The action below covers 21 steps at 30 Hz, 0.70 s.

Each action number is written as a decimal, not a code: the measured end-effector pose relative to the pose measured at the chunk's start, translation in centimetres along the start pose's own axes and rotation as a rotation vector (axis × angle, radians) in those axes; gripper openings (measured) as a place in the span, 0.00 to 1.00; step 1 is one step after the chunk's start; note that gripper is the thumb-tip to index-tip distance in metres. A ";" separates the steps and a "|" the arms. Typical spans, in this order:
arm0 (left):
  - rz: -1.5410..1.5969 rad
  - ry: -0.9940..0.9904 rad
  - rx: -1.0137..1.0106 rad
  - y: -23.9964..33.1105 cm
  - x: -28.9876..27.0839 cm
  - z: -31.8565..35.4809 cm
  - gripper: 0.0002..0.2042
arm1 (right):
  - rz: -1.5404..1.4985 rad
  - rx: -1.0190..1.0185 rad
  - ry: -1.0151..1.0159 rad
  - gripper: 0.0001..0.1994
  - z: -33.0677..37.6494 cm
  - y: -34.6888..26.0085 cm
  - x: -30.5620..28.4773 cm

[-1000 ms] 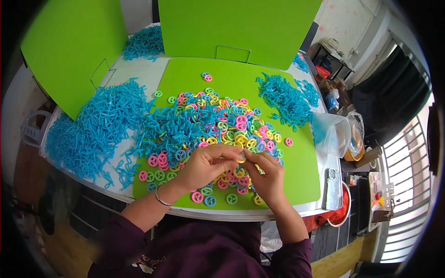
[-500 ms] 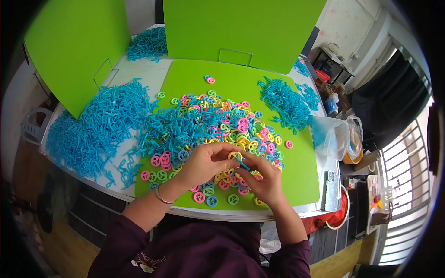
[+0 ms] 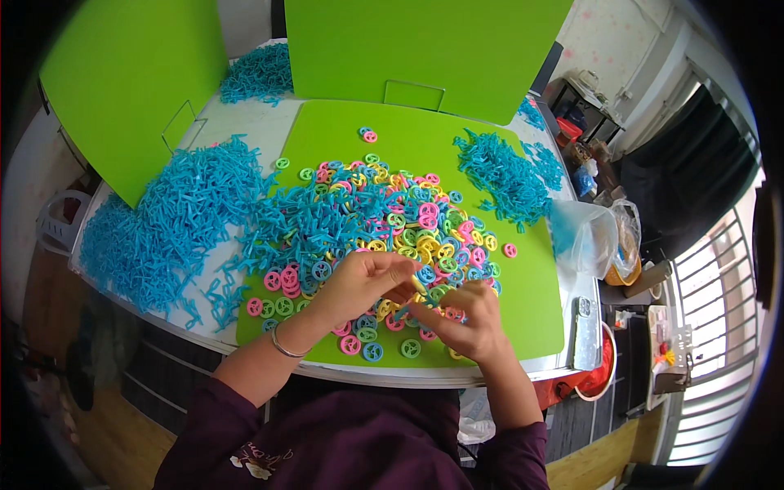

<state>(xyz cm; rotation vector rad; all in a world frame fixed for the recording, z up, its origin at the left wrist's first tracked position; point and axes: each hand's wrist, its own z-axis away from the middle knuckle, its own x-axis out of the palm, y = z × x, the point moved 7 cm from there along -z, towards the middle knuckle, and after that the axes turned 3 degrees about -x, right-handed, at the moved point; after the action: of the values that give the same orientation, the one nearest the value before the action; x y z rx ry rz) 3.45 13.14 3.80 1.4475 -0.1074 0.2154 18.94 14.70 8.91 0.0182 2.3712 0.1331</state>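
Over the heap of small plastic wheels, my left hand (image 3: pixel 363 286) pinches a yellow wheel (image 3: pixel 418 283), seen nearly edge-on between thumb and forefinger. Close beside it on the right, my right hand (image 3: pixel 467 321) is closed, its thumb and fingertips around a small blue plastic piece (image 3: pixel 401 313) whose end sticks out to the left. Fingers partly hide how far that piece reaches. Under both hands lie loose wheels in pink, green, yellow and blue, such as a pink wheel (image 3: pixel 350 345) and a green wheel (image 3: pixel 410 349) near the front edge.
A large heap of blue plastic pieces (image 3: pixel 192 204) covers the left side of the table; a smaller blue pile (image 3: pixel 502 175) lies at the right. Upright green boards (image 3: pixel 425 49) stand behind. At the right edge are a phone (image 3: pixel 585 335) and a clear plastic bag (image 3: pixel 581 237).
My hands have drawn slightly apart. The yellow wheel, which faced the camera with the blue piece against it, is now turned edge-on in my left hand.
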 end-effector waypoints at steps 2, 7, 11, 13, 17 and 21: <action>0.034 0.009 0.018 0.6 -0.2 0.2 0.13 | -0.030 0.056 0.111 0.19 0.1 0.6 -0.8; -1.156 0.022 0.484 3.0 0.8 2.0 0.10 | -0.723 0.551 0.232 0.13 2.4 4.9 0.6; -1.254 0.010 0.438 2.2 0.8 2.3 0.10 | -0.984 0.803 0.274 0.13 2.8 5.3 1.5; -1.292 0.028 0.410 1.7 0.6 1.8 0.11 | -1.011 0.808 0.253 0.13 2.9 5.3 1.8; -1.174 0.104 0.579 3.2 0.6 1.8 0.09 | -1.011 0.952 0.189 0.10 3.4 4.9 3.2; -0.492 0.193 0.210 2.1 -1.3 0.5 0.05 | -0.809 0.926 0.106 0.11 3.1 4.2 3.4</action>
<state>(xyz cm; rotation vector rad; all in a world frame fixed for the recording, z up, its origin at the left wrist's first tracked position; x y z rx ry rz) 1.77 12.75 5.61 1.6065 0.4370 -0.0398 18.50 19.36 4.82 -0.4983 2.1469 -1.3466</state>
